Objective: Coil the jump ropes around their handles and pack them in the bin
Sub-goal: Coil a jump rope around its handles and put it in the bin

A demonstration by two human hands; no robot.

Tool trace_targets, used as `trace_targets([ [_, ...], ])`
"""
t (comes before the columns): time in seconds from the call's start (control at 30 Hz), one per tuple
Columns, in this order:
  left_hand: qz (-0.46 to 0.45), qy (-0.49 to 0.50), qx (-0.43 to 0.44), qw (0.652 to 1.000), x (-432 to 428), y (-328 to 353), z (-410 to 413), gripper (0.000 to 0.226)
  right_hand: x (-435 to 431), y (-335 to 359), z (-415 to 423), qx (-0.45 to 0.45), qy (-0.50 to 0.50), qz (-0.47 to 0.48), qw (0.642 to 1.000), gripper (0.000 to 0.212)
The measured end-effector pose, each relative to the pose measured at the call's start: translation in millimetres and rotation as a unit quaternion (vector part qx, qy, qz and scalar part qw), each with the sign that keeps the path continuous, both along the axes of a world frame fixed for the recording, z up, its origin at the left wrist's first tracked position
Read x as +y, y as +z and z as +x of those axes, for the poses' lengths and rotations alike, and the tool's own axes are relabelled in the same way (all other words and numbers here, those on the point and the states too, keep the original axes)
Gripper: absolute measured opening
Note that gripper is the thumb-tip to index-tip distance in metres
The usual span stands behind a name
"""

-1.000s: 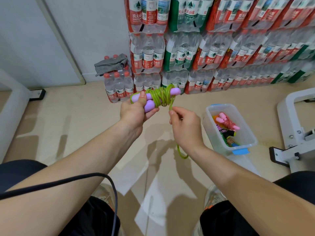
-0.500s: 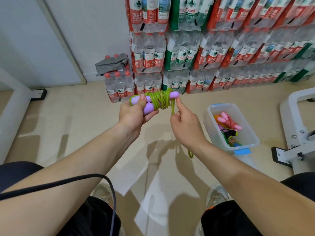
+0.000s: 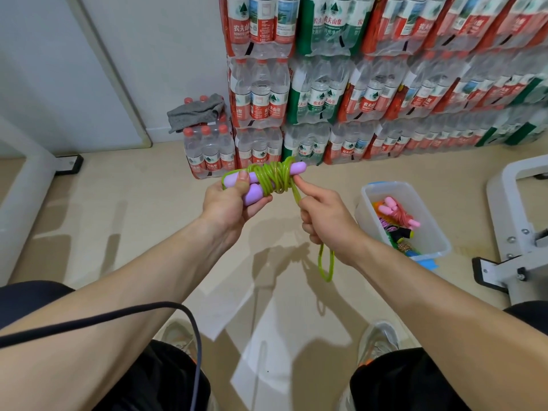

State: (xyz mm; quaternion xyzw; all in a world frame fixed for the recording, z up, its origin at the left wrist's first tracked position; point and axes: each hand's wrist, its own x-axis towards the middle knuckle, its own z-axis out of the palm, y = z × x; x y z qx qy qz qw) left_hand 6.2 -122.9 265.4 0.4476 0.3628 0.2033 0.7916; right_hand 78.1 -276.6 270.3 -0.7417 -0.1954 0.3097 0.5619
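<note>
My left hand (image 3: 229, 203) grips two purple handles (image 3: 252, 192) held side by side, thumb on top. A green jump rope (image 3: 274, 178) is coiled in several turns around them. My right hand (image 3: 324, 218) holds the rope's loose end just right of the coil, index finger stretched toward the wraps. A short green loop (image 3: 325, 264) hangs below that hand. The clear plastic bin (image 3: 436, 247) stands on the floor to the right, holding a pink coiled rope (image 3: 398, 213) and other coloured ropes.
Stacked packs of water bottles (image 3: 341, 93) line the wall ahead, with a grey cloth (image 3: 194, 112) on a low pack. A white metal frame (image 3: 516, 232) stands at right, a white post (image 3: 20, 191) at left. A black cable (image 3: 118, 315) crosses my left arm.
My right hand has risen to the coil and stretched its index finger toward the wraps. The hanging green loop has grown shorter. My left hand has stayed in place.
</note>
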Motion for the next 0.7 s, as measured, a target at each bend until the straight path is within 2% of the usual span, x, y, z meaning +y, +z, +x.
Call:
trace_targets([
  [0.03, 0.015, 0.0, 0.003, 1.0, 0, -2, 0, 0.023, 0, 0, -1, -0.018, 0.005, -0.015, 1.0, 0.064],
  [0.1, 0.07, -0.001, 0.014, 0.997, 0, -8, 1, 0.019, 1, -2, -2, -0.129, 0.018, -0.084, 0.988, 0.058],
  [0.17, 0.128, 0.0, 0.027, 0.991, -4, -16, 3, 0.022, 4, -6, -7, -0.259, 0.029, -0.167, 0.951, 0.034],
  [0.2, 0.148, 0.004, 0.033, 0.988, -6, -21, 5, 0.026, 6, -7, -12, -0.292, 0.029, -0.197, 0.935, 0.021],
  [0.27, 0.193, 0.017, 0.043, 0.98, -10, -25, 6, 0.029, 9, -6, -23, -0.323, 0.034, -0.245, 0.914, 0.01],
  [0.3, 0.22, 0.024, 0.051, 0.974, -10, -26, 6, 0.026, 10, -6, -27, -0.331, 0.038, -0.257, 0.907, 0.009],
  [0.37, 0.278, 0.027, 0.068, 0.958, -9, -26, 6, 0.022, 9, -5, -31, -0.346, 0.042, -0.255, 0.902, 0.026],
  [0.43, 0.306, 0.013, 0.076, 0.949, -12, -26, 3, 0.023, 9, 1, -30, -0.295, 0.056, -0.234, 0.925, 0.026],
  [0.5, 0.316, -0.01, 0.079, 0.945, -14, -28, 2, 0.025, 9, 7, -22, -0.094, 0.044, -0.174, 0.979, 0.023],
  [0.57, 0.32, -0.031, 0.076, 0.944, -14, -29, 1, 0.027, 7, 14, -10, 0.087, 0.033, -0.119, 0.989, 0.025],
  [0.63, 0.286, -0.052, 0.047, 0.956, -13, -26, 0, 0.029, 1, 20, 3, 0.157, 0.051, -0.079, 0.983, 0.028],
  [0.7, 0.249, -0.075, 0.022, 0.965, -12, -21, -1, 0.032, -4, 21, 12, 0.166, 0.095, -0.039, 0.981, 0.031],
])
